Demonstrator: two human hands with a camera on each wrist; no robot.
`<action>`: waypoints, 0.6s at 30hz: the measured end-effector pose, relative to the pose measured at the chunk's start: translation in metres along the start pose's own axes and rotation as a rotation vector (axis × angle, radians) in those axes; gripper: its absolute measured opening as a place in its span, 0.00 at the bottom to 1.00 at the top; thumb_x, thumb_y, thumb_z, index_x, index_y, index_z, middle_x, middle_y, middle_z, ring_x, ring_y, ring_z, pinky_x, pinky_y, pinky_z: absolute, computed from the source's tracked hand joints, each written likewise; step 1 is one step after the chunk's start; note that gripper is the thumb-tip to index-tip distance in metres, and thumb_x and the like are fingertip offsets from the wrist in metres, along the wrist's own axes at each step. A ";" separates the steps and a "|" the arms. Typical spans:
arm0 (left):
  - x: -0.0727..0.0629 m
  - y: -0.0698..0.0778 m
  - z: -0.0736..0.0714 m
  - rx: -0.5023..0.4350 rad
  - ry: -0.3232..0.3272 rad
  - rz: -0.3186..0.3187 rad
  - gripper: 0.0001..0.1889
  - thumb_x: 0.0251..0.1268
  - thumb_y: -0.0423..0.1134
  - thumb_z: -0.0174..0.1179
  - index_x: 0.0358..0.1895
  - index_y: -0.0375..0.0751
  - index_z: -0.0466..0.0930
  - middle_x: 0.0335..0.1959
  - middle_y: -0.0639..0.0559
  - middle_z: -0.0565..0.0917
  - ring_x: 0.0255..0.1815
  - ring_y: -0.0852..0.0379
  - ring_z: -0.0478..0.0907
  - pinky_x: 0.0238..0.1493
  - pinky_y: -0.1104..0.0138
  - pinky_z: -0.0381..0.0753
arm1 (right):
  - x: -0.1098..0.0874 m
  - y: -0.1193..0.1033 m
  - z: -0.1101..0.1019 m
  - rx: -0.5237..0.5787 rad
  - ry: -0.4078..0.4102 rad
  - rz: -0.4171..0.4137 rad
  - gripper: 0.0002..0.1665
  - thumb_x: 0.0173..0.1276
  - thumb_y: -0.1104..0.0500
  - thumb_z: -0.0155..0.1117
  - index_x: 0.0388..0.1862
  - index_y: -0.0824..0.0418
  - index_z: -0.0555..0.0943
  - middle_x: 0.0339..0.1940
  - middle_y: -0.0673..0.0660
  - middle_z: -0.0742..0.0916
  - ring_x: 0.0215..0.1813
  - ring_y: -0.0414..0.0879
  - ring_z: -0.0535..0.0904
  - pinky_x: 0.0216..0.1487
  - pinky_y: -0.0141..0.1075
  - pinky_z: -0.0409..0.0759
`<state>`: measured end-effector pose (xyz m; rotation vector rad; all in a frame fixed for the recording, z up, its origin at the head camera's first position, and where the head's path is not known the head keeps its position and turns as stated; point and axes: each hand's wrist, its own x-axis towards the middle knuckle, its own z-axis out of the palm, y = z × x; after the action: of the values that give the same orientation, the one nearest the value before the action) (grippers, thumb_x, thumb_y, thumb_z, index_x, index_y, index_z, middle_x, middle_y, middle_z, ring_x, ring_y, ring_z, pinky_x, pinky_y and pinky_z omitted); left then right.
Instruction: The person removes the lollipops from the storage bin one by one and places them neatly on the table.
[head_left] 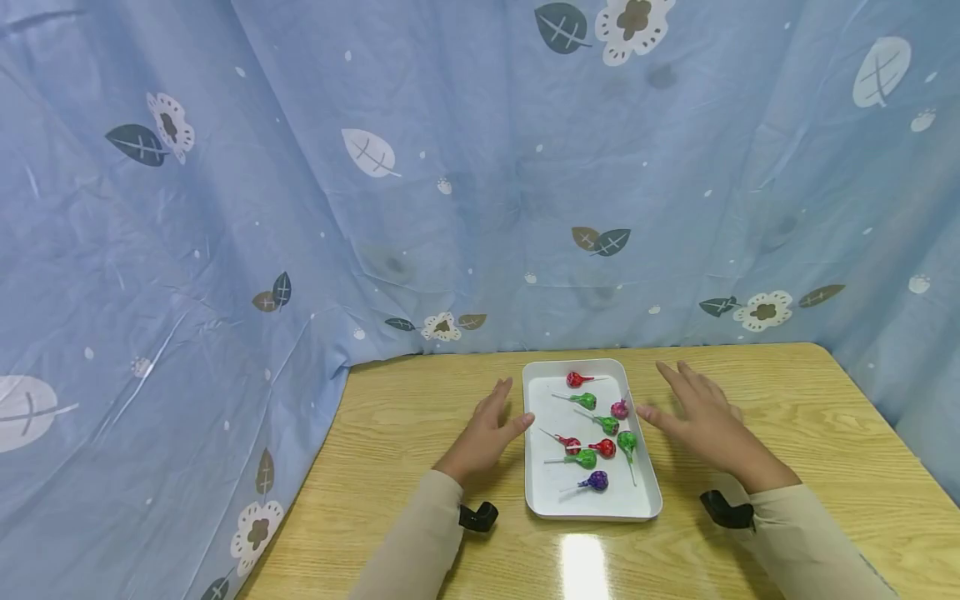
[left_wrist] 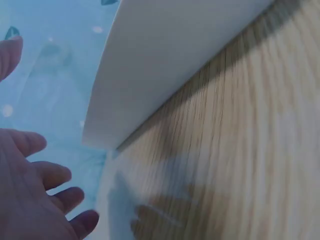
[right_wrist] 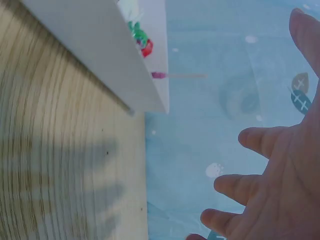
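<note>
A white rectangular tray (head_left: 551, 500) lies on the table with several wrapped lollipops in it. Among them are a purple lollipop (head_left: 597, 481) near the front, a pink lollipop (head_left: 619, 409) by the right wall, a green lollipop (head_left: 627, 442) below it, and a red lollipop (head_left: 576, 379) at the back. My left hand (head_left: 483, 433) hovers by the tray's left side, fingers spread, holding nothing; its thumb is near the rim. On the other side my right hand (head_left: 708, 425) is likewise spread and holds nothing, its thumb toward the right rim. Both wrist views show the tray's outer wall (left_wrist: 150, 60) apart from the fingers.
The wooden table (head_left: 420, 392) carries the tray. A blue curtain (head_left: 480, 208) with leaf and flower prints hangs along the table's back and left side. Black wrist straps (head_left: 478, 517) sit on both forearms. A bright reflection shows in front of the tray.
</note>
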<state>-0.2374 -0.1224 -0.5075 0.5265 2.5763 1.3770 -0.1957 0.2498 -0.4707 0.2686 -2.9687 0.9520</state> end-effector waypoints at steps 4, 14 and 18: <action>0.000 0.001 0.006 -0.117 0.004 -0.021 0.44 0.84 0.59 0.57 0.91 0.48 0.48 0.90 0.44 0.51 0.88 0.38 0.47 0.83 0.37 0.51 | 0.000 -0.004 -0.001 0.059 -0.009 -0.017 0.57 0.82 0.33 0.61 0.92 0.60 0.49 0.87 0.79 0.50 0.80 0.87 0.44 0.61 0.91 0.46; 0.008 -0.008 0.033 -0.580 0.102 -0.084 0.39 0.79 0.32 0.59 0.88 0.34 0.53 0.87 0.41 0.58 0.86 0.43 0.56 0.83 0.50 0.57 | -0.003 -0.014 -0.003 0.246 -0.011 -0.120 0.52 0.84 0.42 0.63 0.91 0.64 0.52 0.87 0.76 0.54 0.84 0.81 0.45 0.70 0.86 0.48; 0.010 -0.011 0.043 -0.662 0.112 -0.077 0.41 0.73 0.24 0.55 0.88 0.31 0.52 0.87 0.39 0.58 0.86 0.43 0.55 0.83 0.52 0.56 | -0.004 -0.019 -0.002 0.303 -0.012 -0.148 0.50 0.84 0.45 0.63 0.90 0.66 0.53 0.87 0.75 0.57 0.83 0.80 0.50 0.70 0.83 0.58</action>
<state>-0.2355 -0.0908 -0.5407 0.2368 1.9916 2.1260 -0.1891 0.2369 -0.4583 0.4911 -2.7571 1.3797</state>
